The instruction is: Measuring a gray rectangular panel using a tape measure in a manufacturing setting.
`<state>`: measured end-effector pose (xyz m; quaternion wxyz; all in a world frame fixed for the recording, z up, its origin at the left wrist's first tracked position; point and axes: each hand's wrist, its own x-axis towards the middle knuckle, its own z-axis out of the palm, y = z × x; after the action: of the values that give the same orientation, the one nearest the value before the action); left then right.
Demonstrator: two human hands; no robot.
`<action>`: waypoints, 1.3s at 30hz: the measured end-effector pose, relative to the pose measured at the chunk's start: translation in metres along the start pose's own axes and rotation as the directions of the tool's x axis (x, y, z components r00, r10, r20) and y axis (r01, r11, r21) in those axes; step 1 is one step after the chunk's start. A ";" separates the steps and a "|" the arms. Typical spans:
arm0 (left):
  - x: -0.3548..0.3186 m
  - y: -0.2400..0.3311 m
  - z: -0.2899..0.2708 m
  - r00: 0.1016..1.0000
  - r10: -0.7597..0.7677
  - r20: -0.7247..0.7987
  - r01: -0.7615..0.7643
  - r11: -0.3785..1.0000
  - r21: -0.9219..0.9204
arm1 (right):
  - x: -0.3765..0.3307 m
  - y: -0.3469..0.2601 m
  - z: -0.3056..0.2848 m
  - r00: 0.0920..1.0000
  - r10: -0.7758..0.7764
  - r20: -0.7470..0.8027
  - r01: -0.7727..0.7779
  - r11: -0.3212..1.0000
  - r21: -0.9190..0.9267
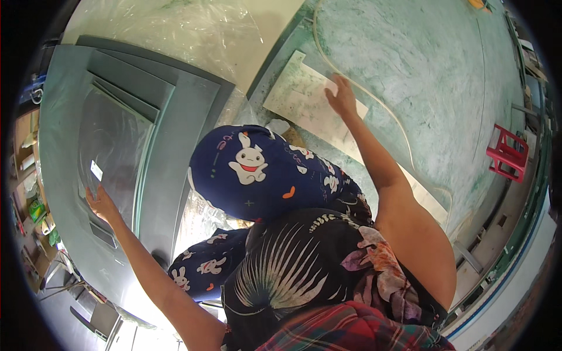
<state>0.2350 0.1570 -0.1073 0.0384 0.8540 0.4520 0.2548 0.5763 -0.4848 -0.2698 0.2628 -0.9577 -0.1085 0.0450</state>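
Observation:
My left hand [102, 206] is open, its thumb and fingers apart, over the stack of grey panels on the left. Just beyond its fingertips is a small white label [96, 170] on a glossy, film-like sheet [114, 137]. A small dark rectangular piece [103, 234] lies beside that hand. My right hand [342, 98] is stretched out, open with thumb and fingers apart, at the edge of a long pale board [304, 90]. Whether it touches the board cannot be told. Neither hand holds anything visible.
Large grey panels [193, 105] lie stacked on the left. Clear plastic film [175, 29] lies at the far side. A thin pale hose [386, 108] curves across the green, dust-streaked surface [439, 64]. At the right is a red plastic stool [509, 153]. Shelves with goods [35, 210] line the left rim.

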 end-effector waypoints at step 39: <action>-0.018 -0.014 0.009 0.985 -0.126 0.120 0.133 0.990 -0.051 | -0.149 0.087 -0.068 0.938 0.265 0.222 -0.138 0.875 -0.463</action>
<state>0.2201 0.1526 -0.1263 0.1064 0.8348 0.4957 0.2147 0.4576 -0.6257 -0.2512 0.0150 -0.9821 -0.0502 0.1809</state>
